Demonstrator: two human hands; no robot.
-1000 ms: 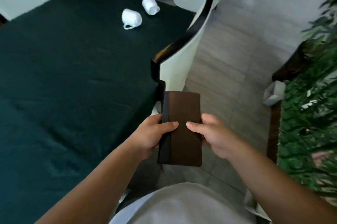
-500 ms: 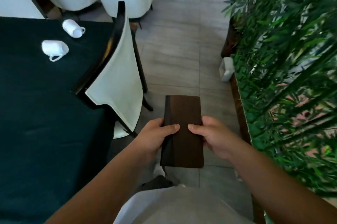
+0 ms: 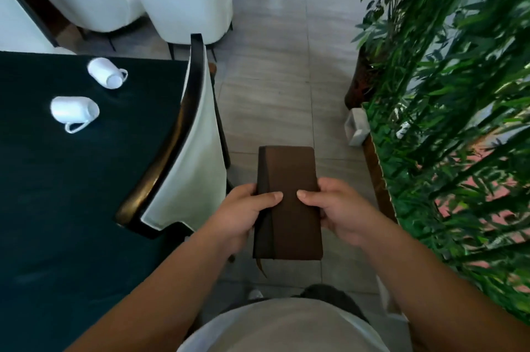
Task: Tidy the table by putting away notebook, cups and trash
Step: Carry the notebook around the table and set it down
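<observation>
Two cups [image 3: 86,93] lie tipped on the worktop [image 3: 71,194] at left, liable to roll if its cloth is tugged. At centre, left hand [image 3: 243,215] and right hand [image 3: 341,209] each clasp the notebook [image 3: 288,202] over the floor; a slack grip drops it.

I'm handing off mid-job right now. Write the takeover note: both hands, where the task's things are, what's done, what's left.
Left hand and right hand: both grip the closed brown notebook, thumbs on its cover, held over the floor beside the table.
Cups: two white cups, far one and near one, lie on their sides on the dark tablecloth.
Done: notebook is off the table.
Left: put the notebook away, then both cups. No trash is visible from here.
</observation>
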